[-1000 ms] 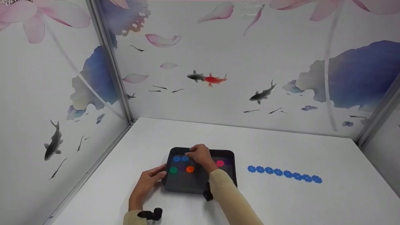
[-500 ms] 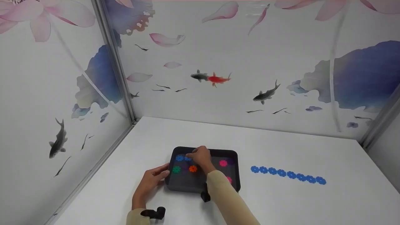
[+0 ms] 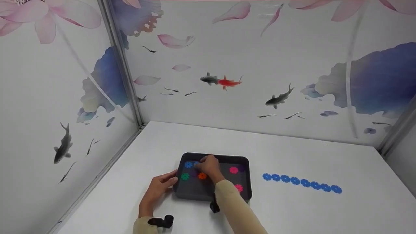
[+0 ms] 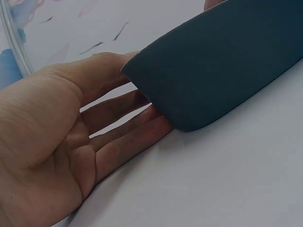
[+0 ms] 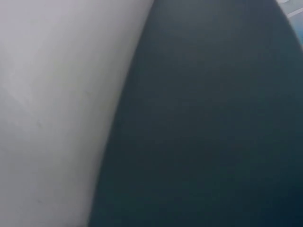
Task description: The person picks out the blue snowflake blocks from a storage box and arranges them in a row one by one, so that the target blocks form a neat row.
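Note:
My right hand (image 3: 210, 166) reaches into the black tray (image 3: 195, 194) in the head view, fingers curled down. Its thumb and fingertips pinch at a blue flower-shaped disc (image 3: 196, 163) that they partly cover. Another blue flower disc (image 3: 188, 164) lies just left of it. My left hand (image 3: 158, 188) steadies the tray's left side, its fairly straight fingers (image 4: 135, 142) against the outer wall in the left wrist view. The right wrist view is filled by the tray's dark outer wall (image 5: 199, 118), so the right fingers are hidden there.
In the tray lie green (image 3: 185, 176), orange (image 3: 202, 175), pink (image 3: 233, 170) and dark purple (image 3: 241, 168) flower discs, with another pink disc (image 3: 239, 188) by the right sleeve. A row of several blue discs (image 3: 305, 183) lies on the white table (image 3: 292, 214) to the right.
My right fingertips have come down over the right-hand blue disc, covering part of it. The left hand keeps its place at the tray. The head view has shifted slightly.

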The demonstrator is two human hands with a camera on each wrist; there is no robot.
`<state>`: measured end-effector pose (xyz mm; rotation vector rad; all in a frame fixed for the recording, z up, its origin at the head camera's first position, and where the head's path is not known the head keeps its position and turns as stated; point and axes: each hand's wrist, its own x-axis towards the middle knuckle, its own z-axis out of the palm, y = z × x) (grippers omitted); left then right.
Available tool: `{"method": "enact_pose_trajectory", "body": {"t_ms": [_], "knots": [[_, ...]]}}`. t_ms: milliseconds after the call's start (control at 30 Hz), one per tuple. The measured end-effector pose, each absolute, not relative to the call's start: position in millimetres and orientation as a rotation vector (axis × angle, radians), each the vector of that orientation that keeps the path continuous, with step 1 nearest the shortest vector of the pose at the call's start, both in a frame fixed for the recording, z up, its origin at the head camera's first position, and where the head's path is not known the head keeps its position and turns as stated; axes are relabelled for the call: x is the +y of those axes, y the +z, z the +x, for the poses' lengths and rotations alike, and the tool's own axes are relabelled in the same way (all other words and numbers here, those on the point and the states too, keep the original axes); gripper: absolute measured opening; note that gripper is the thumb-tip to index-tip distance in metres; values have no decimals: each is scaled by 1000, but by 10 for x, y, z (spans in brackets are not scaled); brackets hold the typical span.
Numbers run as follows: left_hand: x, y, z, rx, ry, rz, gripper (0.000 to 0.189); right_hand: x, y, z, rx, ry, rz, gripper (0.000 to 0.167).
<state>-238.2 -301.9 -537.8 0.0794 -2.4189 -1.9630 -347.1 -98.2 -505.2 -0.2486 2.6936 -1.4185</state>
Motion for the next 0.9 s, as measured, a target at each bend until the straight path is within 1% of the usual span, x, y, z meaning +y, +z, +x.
{"method": "enact_pose_trajectory", "body": {"t_ms": [433, 733, 900], "knots": [[-2998, -5382, -2401, -2416, -1951, 125, 51, -1021, -5075, -3484, 2864, -1197, -290, 24], [-3009, -5393, -2400, -2419, -1953, 96, 53, -993, -5106, -3522, 2838, -1186, -343, 26], [-3007, -5399, -2406, -2410, -1967, 117, 52, -971, -5111, -3540, 2829, -1170, -369, 21]]}}
